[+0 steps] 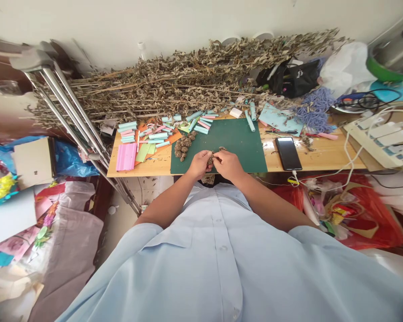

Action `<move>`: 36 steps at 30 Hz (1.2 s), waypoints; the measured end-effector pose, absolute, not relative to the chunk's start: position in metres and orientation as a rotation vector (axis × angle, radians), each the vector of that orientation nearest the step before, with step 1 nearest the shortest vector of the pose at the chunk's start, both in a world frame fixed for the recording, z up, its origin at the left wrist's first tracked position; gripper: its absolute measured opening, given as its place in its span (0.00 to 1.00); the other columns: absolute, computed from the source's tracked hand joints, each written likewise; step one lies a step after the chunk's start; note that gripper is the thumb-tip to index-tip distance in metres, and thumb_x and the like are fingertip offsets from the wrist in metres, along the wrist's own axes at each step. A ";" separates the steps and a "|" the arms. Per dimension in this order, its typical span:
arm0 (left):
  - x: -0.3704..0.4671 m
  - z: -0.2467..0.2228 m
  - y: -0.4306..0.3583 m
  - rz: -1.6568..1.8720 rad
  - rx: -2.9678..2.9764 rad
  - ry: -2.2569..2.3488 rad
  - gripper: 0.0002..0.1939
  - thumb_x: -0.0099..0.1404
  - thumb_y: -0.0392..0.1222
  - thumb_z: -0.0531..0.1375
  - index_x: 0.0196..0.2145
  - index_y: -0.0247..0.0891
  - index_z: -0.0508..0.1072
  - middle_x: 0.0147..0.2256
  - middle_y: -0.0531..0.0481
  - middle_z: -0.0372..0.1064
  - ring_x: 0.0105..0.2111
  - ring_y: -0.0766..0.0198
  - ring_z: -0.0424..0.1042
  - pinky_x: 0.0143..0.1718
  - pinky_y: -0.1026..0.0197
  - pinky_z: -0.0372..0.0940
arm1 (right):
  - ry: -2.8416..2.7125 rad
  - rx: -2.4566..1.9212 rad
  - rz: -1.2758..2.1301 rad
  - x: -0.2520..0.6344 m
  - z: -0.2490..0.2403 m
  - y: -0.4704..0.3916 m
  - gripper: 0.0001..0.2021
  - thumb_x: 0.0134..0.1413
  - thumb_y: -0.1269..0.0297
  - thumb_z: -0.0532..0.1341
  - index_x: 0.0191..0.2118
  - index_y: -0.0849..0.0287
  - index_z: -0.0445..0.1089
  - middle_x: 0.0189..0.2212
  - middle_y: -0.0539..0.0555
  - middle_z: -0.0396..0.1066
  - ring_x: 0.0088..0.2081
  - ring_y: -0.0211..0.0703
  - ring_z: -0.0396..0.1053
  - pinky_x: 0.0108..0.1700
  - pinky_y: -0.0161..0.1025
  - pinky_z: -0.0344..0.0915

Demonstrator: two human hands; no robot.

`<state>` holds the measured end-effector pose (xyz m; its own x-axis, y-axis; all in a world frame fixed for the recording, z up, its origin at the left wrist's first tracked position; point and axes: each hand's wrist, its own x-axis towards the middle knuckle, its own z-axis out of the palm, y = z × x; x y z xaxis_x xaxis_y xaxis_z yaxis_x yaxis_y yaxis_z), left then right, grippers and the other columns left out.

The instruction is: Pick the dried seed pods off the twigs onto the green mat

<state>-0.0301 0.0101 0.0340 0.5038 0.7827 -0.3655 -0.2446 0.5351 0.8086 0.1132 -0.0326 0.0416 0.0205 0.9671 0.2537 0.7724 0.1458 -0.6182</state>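
Observation:
My left hand (199,165) and my right hand (229,165) meet at the front edge of a dark green cutting mat (245,150). Fingers of both are closed round a small clump of dried leaves (212,159), partly hidden by them. A little of the dry, brown plant matter shows just behind my right fingers. Left of my hands, on the mat, sits a pile of rolled dried-leaf balls (184,146). Beyond the mat lies a long heap of dried leafy stalks (188,80).
Coloured paper rolls (159,135) and pink paper (126,156) cover the table's left part. A phone (288,153) on a cable lies right, near a power strip (379,138) and purple yarn (314,109). Metal crutches (70,107) lean at the left edge.

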 end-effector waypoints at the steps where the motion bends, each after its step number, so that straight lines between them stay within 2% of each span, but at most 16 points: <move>1: -0.030 0.034 0.010 0.697 0.754 0.824 0.17 0.62 0.51 0.67 0.33 0.36 0.67 0.23 0.58 0.58 0.18 0.75 0.59 0.17 0.72 0.46 | -1.763 -1.683 0.391 0.112 0.040 -0.032 0.08 0.56 0.67 0.59 0.31 0.56 0.75 0.30 0.55 0.76 0.34 0.45 0.71 0.41 0.40 0.65; 5: -0.031 0.036 0.009 0.703 0.712 0.835 0.17 0.62 0.51 0.68 0.33 0.36 0.67 0.22 0.58 0.57 0.17 0.75 0.58 0.17 0.72 0.45 | -1.466 -1.711 0.550 0.107 0.031 -0.029 0.06 0.51 0.66 0.61 0.31 0.56 0.76 0.27 0.52 0.77 0.31 0.44 0.72 0.39 0.40 0.69; 9: -0.033 0.036 0.009 0.704 0.726 0.789 0.17 0.63 0.51 0.66 0.33 0.36 0.67 0.23 0.55 0.62 0.18 0.74 0.59 0.17 0.72 0.45 | -1.015 -1.606 0.980 0.104 0.026 -0.027 0.07 0.49 0.59 0.63 0.31 0.57 0.75 0.23 0.50 0.75 0.25 0.42 0.72 0.29 0.38 0.71; 11: -0.033 0.036 0.009 0.712 0.733 0.773 0.16 0.64 0.51 0.66 0.33 0.36 0.67 0.24 0.53 0.64 0.19 0.74 0.60 0.17 0.71 0.45 | -0.876 -1.541 1.078 0.103 0.027 -0.026 0.08 0.48 0.58 0.65 0.30 0.57 0.75 0.21 0.50 0.74 0.23 0.40 0.71 0.25 0.36 0.71; 16: -0.033 0.028 0.009 0.735 0.807 0.777 0.16 0.64 0.52 0.65 0.36 0.36 0.69 0.24 0.54 0.65 0.19 0.73 0.61 0.17 0.71 0.49 | -0.754 -1.520 1.156 0.105 0.033 -0.023 0.09 0.45 0.59 0.69 0.27 0.59 0.75 0.19 0.49 0.72 0.20 0.36 0.69 0.21 0.32 0.69; 22: -0.028 0.016 0.009 0.721 1.027 0.902 0.14 0.68 0.50 0.61 0.40 0.35 0.73 0.21 0.55 0.63 0.18 0.72 0.61 0.19 0.70 0.52 | -0.721 -1.609 1.201 0.109 0.043 -0.021 0.04 0.46 0.67 0.68 0.26 0.61 0.75 0.18 0.51 0.71 0.20 0.37 0.70 0.19 0.31 0.69; 31: -0.023 0.017 0.008 0.671 1.413 1.027 0.11 0.72 0.43 0.53 0.34 0.36 0.71 0.19 0.56 0.62 0.20 0.70 0.61 0.25 0.66 0.56 | -0.785 -1.677 1.312 0.118 0.056 -0.021 0.08 0.52 0.67 0.69 0.26 0.62 0.73 0.19 0.51 0.71 0.23 0.40 0.74 0.20 0.32 0.72; 36: -0.024 0.018 0.005 0.669 1.559 1.018 0.11 0.72 0.42 0.52 0.33 0.37 0.70 0.21 0.55 0.63 0.24 0.69 0.63 0.29 0.64 0.58 | -0.765 -1.714 1.326 0.120 0.053 -0.018 0.08 0.52 0.71 0.67 0.24 0.61 0.71 0.18 0.51 0.70 0.21 0.40 0.73 0.20 0.32 0.72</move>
<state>-0.0244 0.0050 0.0181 0.4705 0.8767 -0.1006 0.2563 -0.0267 0.9662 0.1205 -0.0183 0.0529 0.2613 0.8445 -0.4675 -0.0177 -0.4800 -0.8771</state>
